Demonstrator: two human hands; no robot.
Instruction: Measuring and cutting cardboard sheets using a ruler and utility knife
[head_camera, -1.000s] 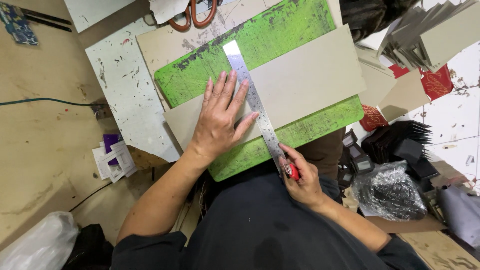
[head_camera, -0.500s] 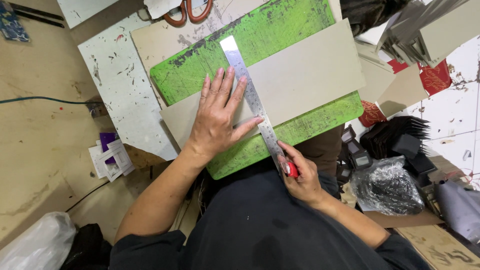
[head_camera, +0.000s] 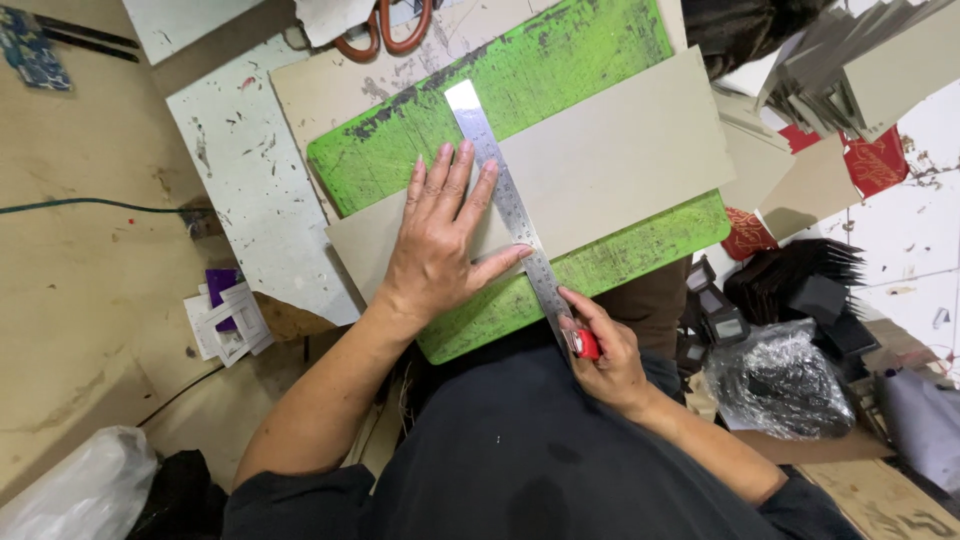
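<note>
My left hand (head_camera: 440, 245) lies flat with fingers spread on a grey cardboard sheet (head_camera: 620, 160), its thumb and fingertips pressing against a steel ruler (head_camera: 495, 165) that crosses the sheet. The sheet rests on a scuffed green cutting board (head_camera: 560, 55) across my lap. My right hand (head_camera: 608, 355) grips a red-handled utility knife (head_camera: 583, 343) at the ruler's near end, just past the board's near edge. The blade itself is hidden by my fingers.
Orange-handled scissors (head_camera: 385, 35) lie beyond the board. A fanned stack of grey card pieces (head_camera: 850, 70) and red printed pieces (head_camera: 875, 165) sit at the right, with black box parts (head_camera: 800, 290) and a plastic-wrapped bundle (head_camera: 780, 385) below them. Small white frames (head_camera: 230, 320) lie at the left.
Almost nothing differs. Both hands stay in place, the left on the ruler and the right holding the knife at the ruler's near end; only the camera shifts slightly.
</note>
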